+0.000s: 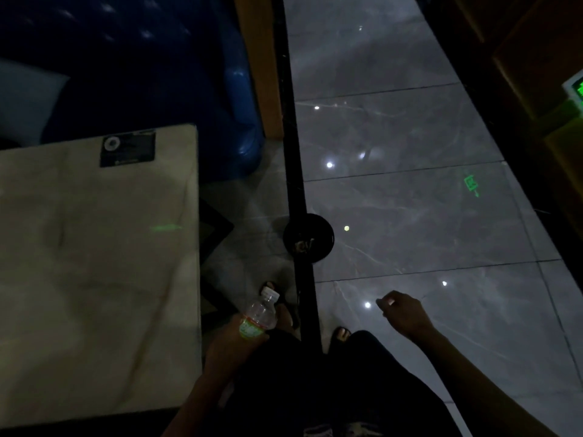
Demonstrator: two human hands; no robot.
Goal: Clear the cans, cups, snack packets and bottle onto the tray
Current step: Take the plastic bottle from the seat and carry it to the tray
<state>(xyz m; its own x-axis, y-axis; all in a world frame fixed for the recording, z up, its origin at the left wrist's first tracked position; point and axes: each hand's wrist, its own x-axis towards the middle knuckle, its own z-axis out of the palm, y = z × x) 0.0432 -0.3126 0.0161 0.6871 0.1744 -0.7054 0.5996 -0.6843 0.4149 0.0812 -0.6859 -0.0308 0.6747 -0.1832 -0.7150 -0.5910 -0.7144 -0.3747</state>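
Observation:
The room is dark. My left hand [228, 345] grips a clear plastic bottle [259, 315] with a white cap and a green label, held low beside the right edge of a beige table [94, 263]. My right hand [402, 312] hangs over the grey tiled floor with its fingers loosely curled and nothing in them. A round black tray [308, 238] lies on the floor ahead of my feet, with something small and pale on it that I cannot make out. No cans, cups or snack packets are in view.
A black card [127, 148] lies at the table's far edge. A blue padded sofa [243, 99] stands behind the table. A black strip [295, 184] runs along the glossy floor. Dark wooden furniture [536, 74] lines the right side, with a green lit sign [575, 88].

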